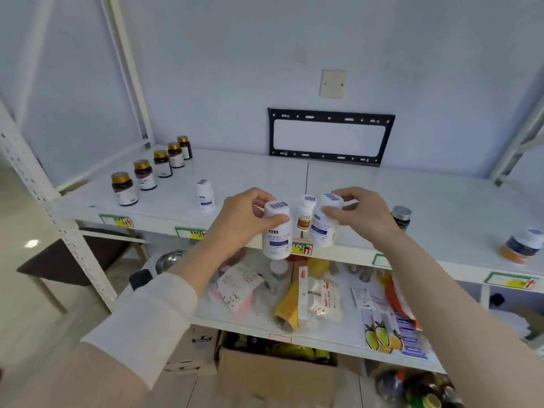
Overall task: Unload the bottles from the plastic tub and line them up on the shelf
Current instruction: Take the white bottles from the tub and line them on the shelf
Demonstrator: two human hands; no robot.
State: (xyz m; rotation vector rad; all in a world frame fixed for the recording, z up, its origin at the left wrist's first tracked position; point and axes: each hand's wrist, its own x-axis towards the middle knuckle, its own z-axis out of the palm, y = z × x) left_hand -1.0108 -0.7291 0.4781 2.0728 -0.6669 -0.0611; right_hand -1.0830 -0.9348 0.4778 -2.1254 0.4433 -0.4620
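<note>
White bottle (276, 240) between left fingers (261, 198) (its twin (321, 231) between right fingers (343, 195)).

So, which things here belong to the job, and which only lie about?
Job: left-hand bottle; right-hand bottle; gold-capped bottles in a row; shelf.
Lying about: packets on the lower shelf; cardboard box; metal bowl.

Smooth white plastic on the two raised bottles (276, 231), shiny gold lids (120, 176) on the dark, possibly glass jars (126, 194), glossy white shelf (250, 169), matt black metal bracket (331, 116), dull brown cardboard box (273, 378) below.
</note>
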